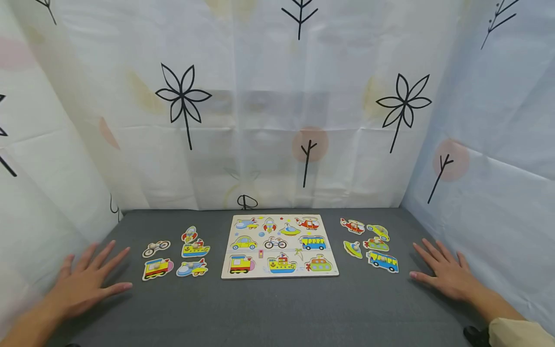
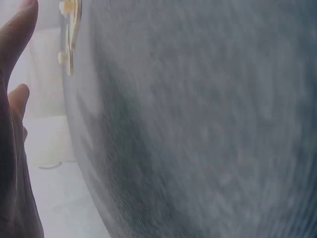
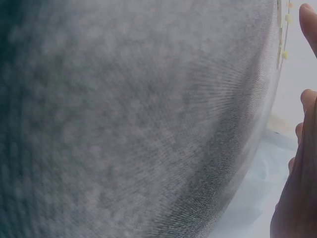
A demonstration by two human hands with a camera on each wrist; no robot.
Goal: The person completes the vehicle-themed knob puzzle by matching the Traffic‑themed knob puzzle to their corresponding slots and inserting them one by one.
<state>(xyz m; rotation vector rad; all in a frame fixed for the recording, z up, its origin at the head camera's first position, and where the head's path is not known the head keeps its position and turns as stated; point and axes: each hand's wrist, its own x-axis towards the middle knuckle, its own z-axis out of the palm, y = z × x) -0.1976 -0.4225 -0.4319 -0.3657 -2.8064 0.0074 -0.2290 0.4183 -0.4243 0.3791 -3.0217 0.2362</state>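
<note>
My left hand [image 1: 86, 282] is spread flat with straight fingers at the table's left side, holding nothing. Nearest to it are a train piece [image 1: 157, 269] and a bicycle piece [image 1: 156, 248]; beyond them lie a rocket piece [image 1: 189, 234], a ship piece [image 1: 196, 248] and an airplane piece [image 1: 192, 268]. At the right side, my right hand [image 1: 451, 275] has its fingers spread too, with nothing in it. Beside it are a bus piece [image 1: 382, 261], submarine piece [image 1: 376, 244], car piece [image 1: 379, 232], flying saucer piece [image 1: 353, 249] and helicopter piece [image 1: 352, 226]. Between both groups lies a wooden puzzle board [image 1: 261, 267] printed with matching vehicles.
A dark grey cloth covers the table [image 1: 277, 311]. White patterned curtains [image 1: 260, 159] stand behind it and along both sides. Small knobs on some pieces [image 2: 74, 29] show at the edge of the left wrist view.
</note>
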